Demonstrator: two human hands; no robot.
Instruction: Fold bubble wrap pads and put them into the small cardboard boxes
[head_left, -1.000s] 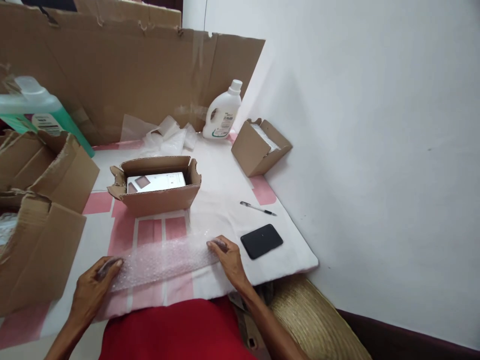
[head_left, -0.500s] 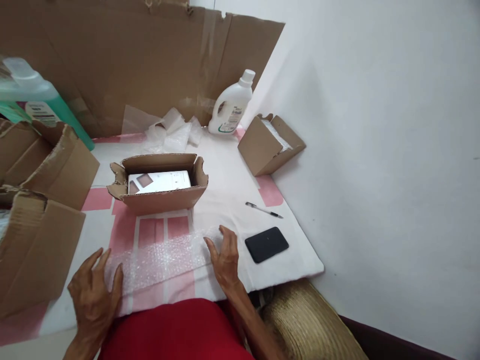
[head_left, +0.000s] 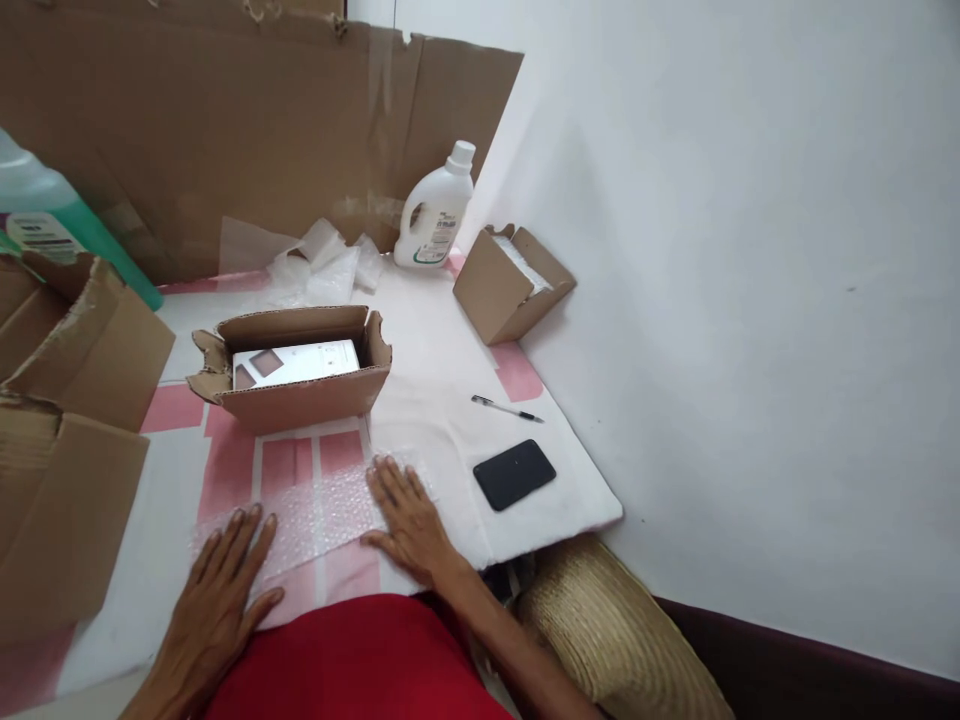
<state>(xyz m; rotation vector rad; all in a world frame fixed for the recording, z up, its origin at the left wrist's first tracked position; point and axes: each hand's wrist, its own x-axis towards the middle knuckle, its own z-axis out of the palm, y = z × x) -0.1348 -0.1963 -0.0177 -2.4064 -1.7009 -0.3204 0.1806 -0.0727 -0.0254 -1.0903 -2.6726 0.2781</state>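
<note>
A sheet of clear bubble wrap (head_left: 319, 508) lies flat on the white-and-pink table cover near the front edge. My left hand (head_left: 221, 595) rests palm down on its left end with fingers spread. My right hand (head_left: 405, 520) presses flat on its right end, fingers apart. Just beyond the wrap stands an open cardboard box (head_left: 296, 370) with a white carton (head_left: 296, 362) inside it.
A black phone (head_left: 514, 473) and a pen (head_left: 507, 408) lie to the right. A small open box (head_left: 510, 282), a white bottle (head_left: 435, 210) and crumpled plastic (head_left: 322, 262) sit at the back. Large cardboard boxes (head_left: 67, 440) and a green bottle (head_left: 45, 225) crowd the left. A woven hat (head_left: 622, 640) lies beside the table.
Both hands have opened from pinching the ends of the bubble wrap to lying flat on it, and they have moved closer together. The wrap now lies spread on the table.
</note>
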